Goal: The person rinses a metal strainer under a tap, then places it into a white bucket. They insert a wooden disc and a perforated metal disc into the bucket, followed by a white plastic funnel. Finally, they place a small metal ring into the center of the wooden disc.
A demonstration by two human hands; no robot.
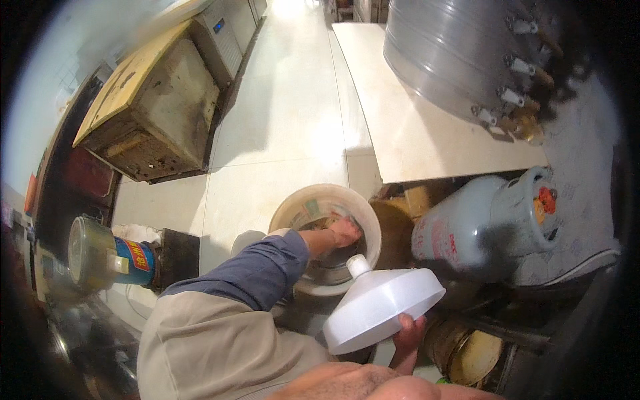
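Observation:
A large white plastic funnel (383, 303) is tipped over, with its short spout up and toward the bucket. My right hand (408, 333) grips the funnel's wide rim from the near right side. Farther ahead stands a pale round bucket (287, 212), with something dark low inside. My left hand (343, 231) reaches down into that bucket from a grey-blue sleeve. Its fingers look curled; whatever they hold is hidden. The funnel's spout overlaps the bucket's near right rim in view.
A grey gas cylinder (460, 233) lies at the right, below a pale board (467, 143) bearing a big metal drum (440, 57) with taps. A stained cabinet (157, 100) stands far left. Nearer left are a lidded clear container (87, 250) and a blue can (137, 261).

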